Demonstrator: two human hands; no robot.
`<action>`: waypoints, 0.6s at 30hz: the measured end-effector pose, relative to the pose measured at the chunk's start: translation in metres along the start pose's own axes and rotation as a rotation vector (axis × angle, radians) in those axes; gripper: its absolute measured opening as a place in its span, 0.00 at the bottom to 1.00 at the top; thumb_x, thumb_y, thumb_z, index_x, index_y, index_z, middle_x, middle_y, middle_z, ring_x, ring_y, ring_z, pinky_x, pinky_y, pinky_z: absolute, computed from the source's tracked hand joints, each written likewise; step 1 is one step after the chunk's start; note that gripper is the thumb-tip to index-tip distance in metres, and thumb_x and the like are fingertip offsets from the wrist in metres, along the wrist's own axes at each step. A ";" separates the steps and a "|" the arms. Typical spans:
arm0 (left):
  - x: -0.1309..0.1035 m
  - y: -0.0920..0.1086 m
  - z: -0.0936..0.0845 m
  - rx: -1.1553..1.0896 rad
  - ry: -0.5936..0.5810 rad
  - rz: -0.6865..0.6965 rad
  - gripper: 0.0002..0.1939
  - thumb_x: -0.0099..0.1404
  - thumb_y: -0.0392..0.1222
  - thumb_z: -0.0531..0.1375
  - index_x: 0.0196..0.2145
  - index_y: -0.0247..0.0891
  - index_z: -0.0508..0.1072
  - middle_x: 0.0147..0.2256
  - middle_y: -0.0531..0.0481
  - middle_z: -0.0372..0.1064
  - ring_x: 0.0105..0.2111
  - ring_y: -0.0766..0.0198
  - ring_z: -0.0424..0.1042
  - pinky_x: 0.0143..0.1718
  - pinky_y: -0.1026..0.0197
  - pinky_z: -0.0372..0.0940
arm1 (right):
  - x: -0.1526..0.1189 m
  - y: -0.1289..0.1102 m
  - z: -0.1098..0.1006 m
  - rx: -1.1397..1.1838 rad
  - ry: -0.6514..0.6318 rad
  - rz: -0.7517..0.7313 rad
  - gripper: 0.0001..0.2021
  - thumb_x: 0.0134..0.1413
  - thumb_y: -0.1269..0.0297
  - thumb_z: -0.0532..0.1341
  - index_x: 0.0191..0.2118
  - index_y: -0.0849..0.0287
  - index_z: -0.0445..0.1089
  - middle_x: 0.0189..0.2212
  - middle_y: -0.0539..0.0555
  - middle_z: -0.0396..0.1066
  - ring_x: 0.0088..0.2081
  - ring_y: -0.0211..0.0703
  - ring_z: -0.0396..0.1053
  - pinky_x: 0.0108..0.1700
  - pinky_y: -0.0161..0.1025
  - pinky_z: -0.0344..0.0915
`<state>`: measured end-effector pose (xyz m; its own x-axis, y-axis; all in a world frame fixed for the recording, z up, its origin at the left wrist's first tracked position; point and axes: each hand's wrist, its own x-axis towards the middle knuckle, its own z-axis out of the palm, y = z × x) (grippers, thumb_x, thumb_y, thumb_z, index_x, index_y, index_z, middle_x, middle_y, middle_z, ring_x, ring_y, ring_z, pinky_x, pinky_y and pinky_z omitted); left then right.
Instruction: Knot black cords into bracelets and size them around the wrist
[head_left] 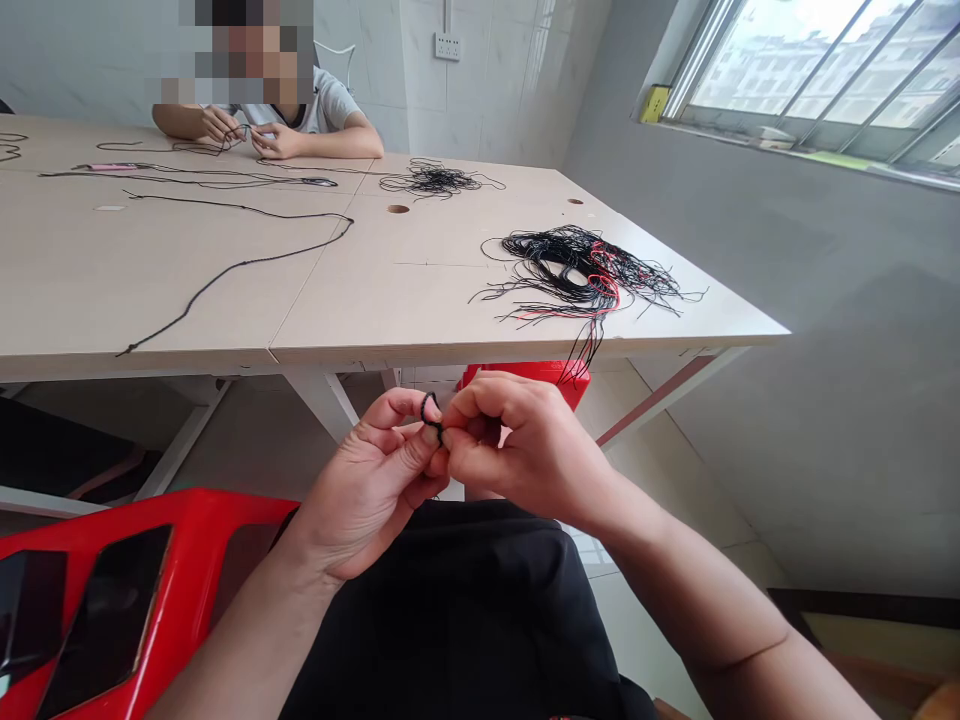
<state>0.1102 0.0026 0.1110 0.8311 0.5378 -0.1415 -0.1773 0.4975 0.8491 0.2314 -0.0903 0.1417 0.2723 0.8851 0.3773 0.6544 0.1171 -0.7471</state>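
Note:
Above my lap, in front of the table edge, both hands meet around a small loop of black cord [430,402]. My left hand [382,470] pinches the cord between thumb and index finger, and the loop curves round the tip of that index finger. Fingers and thumb of my right hand [517,435] are closed on the cord close beside the left thumb. Most of the cord between the fingertips is hidden.
On the table [360,300] lie a black-and-red cord bundle [559,270], a smaller black tangle [435,180] and a long single cord [240,263]. Across it sits a person [330,110] handling cord. Red stools [202,520] stand at lower left and under the table.

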 end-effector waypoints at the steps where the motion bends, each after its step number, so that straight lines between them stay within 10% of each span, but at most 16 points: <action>1: 0.000 -0.001 -0.001 -0.017 -0.002 -0.001 0.11 0.49 0.41 0.70 0.29 0.43 0.72 0.23 0.57 0.67 0.23 0.73 0.66 0.27 0.71 0.67 | -0.001 0.000 0.004 -0.022 0.026 0.026 0.05 0.44 0.73 0.57 0.22 0.58 0.61 0.22 0.47 0.64 0.25 0.33 0.60 0.27 0.31 0.56; 8: 0.000 -0.003 0.001 -0.169 0.007 -0.037 0.09 0.50 0.37 0.70 0.28 0.44 0.75 0.28 0.58 0.71 0.28 0.74 0.71 0.31 0.74 0.69 | -0.007 0.001 0.019 -0.189 0.083 0.050 0.07 0.48 0.69 0.54 0.25 0.56 0.52 0.23 0.47 0.59 0.25 0.35 0.55 0.28 0.34 0.55; 18: -0.007 0.003 0.003 -0.360 -0.028 -0.216 0.08 0.50 0.31 0.69 0.28 0.39 0.76 0.20 0.57 0.65 0.19 0.77 0.64 0.19 0.75 0.64 | 0.001 0.017 0.001 -0.020 -0.005 -0.319 0.03 0.52 0.71 0.54 0.29 0.58 0.60 0.25 0.50 0.62 0.28 0.35 0.59 0.29 0.33 0.60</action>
<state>0.1054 -0.0015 0.1157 0.8826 0.3784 -0.2789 -0.1657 0.8057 0.5686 0.2417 -0.0872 0.1285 0.0480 0.8075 0.5879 0.7198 0.3801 -0.5809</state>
